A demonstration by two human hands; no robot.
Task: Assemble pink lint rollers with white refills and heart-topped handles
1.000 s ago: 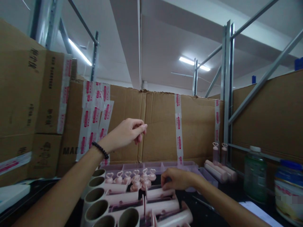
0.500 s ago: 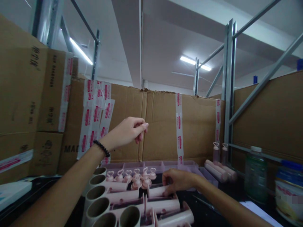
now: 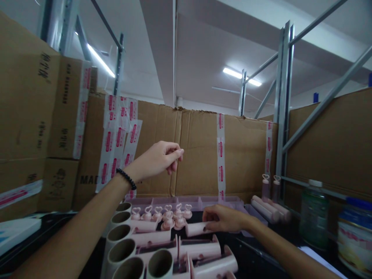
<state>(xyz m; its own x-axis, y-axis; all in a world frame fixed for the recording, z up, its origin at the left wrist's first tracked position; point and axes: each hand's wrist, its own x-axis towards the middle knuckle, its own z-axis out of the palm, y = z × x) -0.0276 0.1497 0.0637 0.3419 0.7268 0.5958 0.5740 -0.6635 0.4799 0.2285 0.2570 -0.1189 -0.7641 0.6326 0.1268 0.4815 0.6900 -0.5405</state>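
Note:
My left hand (image 3: 162,157) hangs in the air in front of the cardboard wall, its fingers curled and the thumb drawn in against them. Nothing shows in it. Low on the right, my right hand (image 3: 222,218) has its fingers around the end of a pale pink tube (image 3: 195,229) lying above the black surface. Just left of that tube stand several pink heart-topped caps (image 3: 167,214). Nearer me are rows of pink tubular pieces with clear sections (image 3: 200,250). Open grey-brown cardboard tubes (image 3: 121,252) stand upright along their left side.
A lilac compartment tray (image 3: 188,202) lies behind the caps. At the right are loose pink tubes (image 3: 266,209), two upright heart-topped tubes (image 3: 265,190), a green bottle (image 3: 314,217) and a blue-lidded jar (image 3: 354,240). Cardboard walls (image 3: 197,155) enclose the back and sides.
My right hand has shifted slightly right and up with the pink tube, which now sits farther from the row in front. My left hand stays curled in nearly the same place.

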